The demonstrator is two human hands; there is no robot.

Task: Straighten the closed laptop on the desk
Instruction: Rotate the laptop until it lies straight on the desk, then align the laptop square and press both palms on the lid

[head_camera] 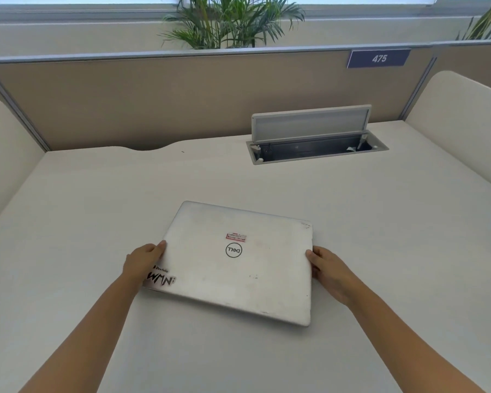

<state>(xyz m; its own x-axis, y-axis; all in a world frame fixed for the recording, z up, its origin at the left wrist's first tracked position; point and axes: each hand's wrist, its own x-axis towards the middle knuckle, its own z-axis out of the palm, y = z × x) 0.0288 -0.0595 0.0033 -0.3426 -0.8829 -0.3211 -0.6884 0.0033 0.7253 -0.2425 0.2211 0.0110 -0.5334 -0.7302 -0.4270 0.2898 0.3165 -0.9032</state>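
Observation:
A closed silver laptop (238, 268) with stickers on its lid lies on the white desk (97, 211), skewed clockwise so its front edge runs down to the right. My left hand (142, 262) grips the laptop's left edge, thumb on the lid. My right hand (330, 272) holds the right edge, fingertips curled over it. Both forearms reach in from the bottom of the view.
An open cable box (315, 148) with its grey lid raised is set into the desk at the back right. Beige partitions (153, 109) close off the back and both sides. A number plate (379, 58) hangs on the back partition; plants stand behind it.

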